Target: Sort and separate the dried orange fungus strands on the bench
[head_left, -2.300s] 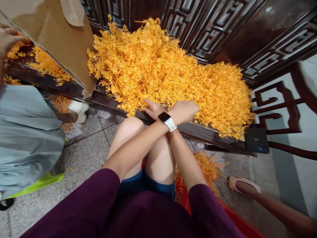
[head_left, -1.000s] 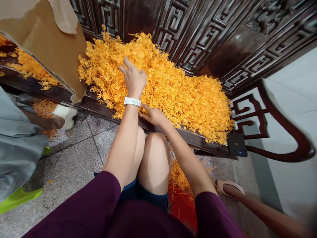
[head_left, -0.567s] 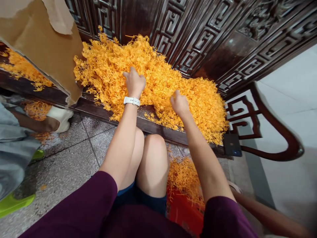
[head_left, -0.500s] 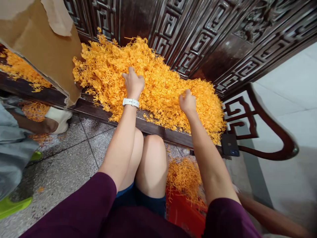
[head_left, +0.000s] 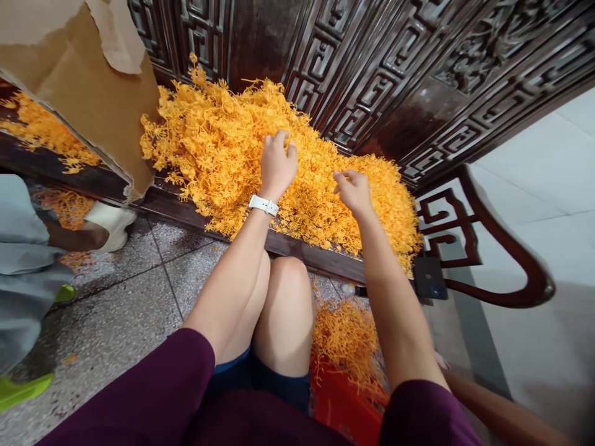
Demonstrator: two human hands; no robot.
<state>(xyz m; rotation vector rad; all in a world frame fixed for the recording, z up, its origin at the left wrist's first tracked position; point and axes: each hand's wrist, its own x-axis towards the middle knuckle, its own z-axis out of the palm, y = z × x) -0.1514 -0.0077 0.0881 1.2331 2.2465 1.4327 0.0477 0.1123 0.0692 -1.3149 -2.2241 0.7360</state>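
Observation:
A long heap of small orange flower-like pieces (head_left: 218, 142) with thin curly strands lies on the dark wooden bench (head_left: 320, 255). Over the middle of this heap is my left hand (head_left: 279, 162), a white watch band (head_left: 263, 205) on its wrist. Its fingers are loosely bent with the thumb apart, and no piece shows in them. My right hand (head_left: 356, 191) hovers above the heap's right part, thumb and fingers apart and pointing left. Nothing can be made out between them.
Torn cardboard (head_left: 93, 93) stands at the left, with more orange pieces behind it. A black phone (head_left: 430, 277) lies by the curved armrest (head_left: 515, 260). Below my right arm, a red container (head_left: 344, 402) holds orange strands (head_left: 346, 337). Another person's leg (head_left: 69, 234) is at the left.
My left hand has moved right, toward my right hand, over the heap. My right hand's fingers have come apart from a more closed shape. The view has shifted slightly.

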